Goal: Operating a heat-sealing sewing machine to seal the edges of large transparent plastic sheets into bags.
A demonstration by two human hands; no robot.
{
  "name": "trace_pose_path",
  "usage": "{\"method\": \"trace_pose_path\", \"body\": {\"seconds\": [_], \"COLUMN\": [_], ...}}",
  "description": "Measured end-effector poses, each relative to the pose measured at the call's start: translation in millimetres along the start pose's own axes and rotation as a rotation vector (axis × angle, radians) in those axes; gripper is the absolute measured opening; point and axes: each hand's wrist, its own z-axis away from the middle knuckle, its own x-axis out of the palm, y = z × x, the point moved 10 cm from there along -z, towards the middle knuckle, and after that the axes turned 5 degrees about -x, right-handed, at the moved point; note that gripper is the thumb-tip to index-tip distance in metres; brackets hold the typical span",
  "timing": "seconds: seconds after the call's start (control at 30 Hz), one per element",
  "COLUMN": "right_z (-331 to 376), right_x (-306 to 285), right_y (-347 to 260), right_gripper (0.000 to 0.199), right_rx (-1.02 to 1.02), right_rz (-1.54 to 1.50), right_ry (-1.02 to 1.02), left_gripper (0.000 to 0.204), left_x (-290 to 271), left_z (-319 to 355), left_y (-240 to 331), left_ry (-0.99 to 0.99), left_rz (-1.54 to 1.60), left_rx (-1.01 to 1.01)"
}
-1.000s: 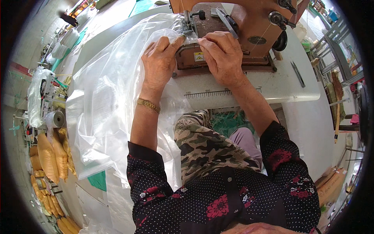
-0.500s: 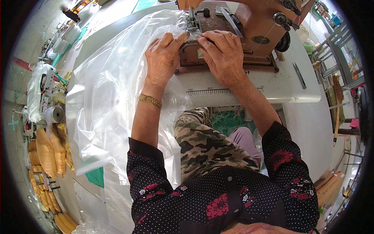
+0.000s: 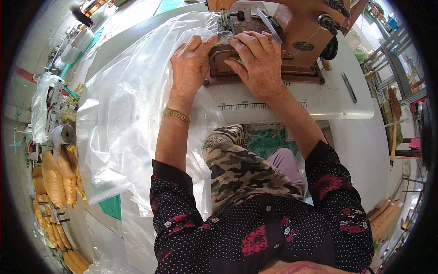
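Note:
Clear plastic sheeting spreads over the left of the table, and its far edge runs to the presser foot of a brown sewing machine. My left hand is closed on the sheeting's edge, thumb and forefinger just left of and nearer than the foot. On the machine's bed lies my right hand, with its forefinger tip at the plastic by the foot and its thumb spread away. The needle's tip cannot be made out.
Metal tweezers lie on the table at the right. A printed ruler scale runs along the table's near edge. Yellow packed bundles and a roll of film stand at the left; a broom is at the far right.
My right hand has shifted slightly up and left, and its thumb has moved apart from the forefinger. My left hand and the sheeting have barely moved.

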Motion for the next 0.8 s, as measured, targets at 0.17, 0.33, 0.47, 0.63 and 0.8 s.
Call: {"method": "trace_pose_path", "body": {"seconds": [0.17, 0.33, 0.47, 0.63, 0.8], "right_z": [0, -1, -2, -5, -4], "right_x": [3, 8, 6, 8, 6], "right_y": [1, 1, 1, 1, 2], "right_gripper": [0.052, 0.057, 0.059, 0.063, 0.064], "right_rx": [0.036, 0.045, 0.030, 0.044, 0.053], "right_rz": [0.022, 0.047, 0.047, 0.056, 0.037], "right_ry": [-0.037, -0.069, -0.046, -0.081, -0.071], "left_gripper": [0.038, 0.032, 0.030, 0.027, 0.028], "left_x": [2, 4, 5, 6, 7], "left_z": [-2, -5, -7, -11, -12], "left_y": [-4, -17, -17, -22, -23], "left_ry": [-0.001, 0.011, 0.011, 0.015, 0.024], "left_rz": [0.041, 0.142, 0.161, 0.208, 0.203], "left_rx": [-0.029, -0.119, -0.129, -0.180, -0.159]}}
